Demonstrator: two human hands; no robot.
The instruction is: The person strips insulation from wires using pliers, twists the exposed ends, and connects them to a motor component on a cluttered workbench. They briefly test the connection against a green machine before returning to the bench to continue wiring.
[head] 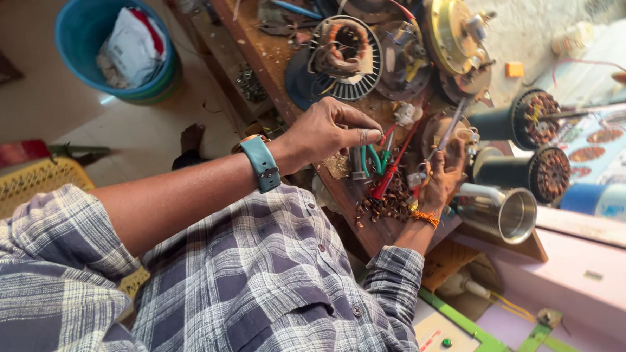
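Right now the left hand [329,132] pinches green and red wires [377,155] above the workbench [265,55], while the right hand [443,177], at three o'clock, grips a thin tool [450,129]. Pulling hard could likely snap a wire.

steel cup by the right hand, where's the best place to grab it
Grip the steel cup around its round outer wall, probably from the closed end near the right hand. It lies on its side, open mouth facing away from that hand, so the smooth body is the exposed part.
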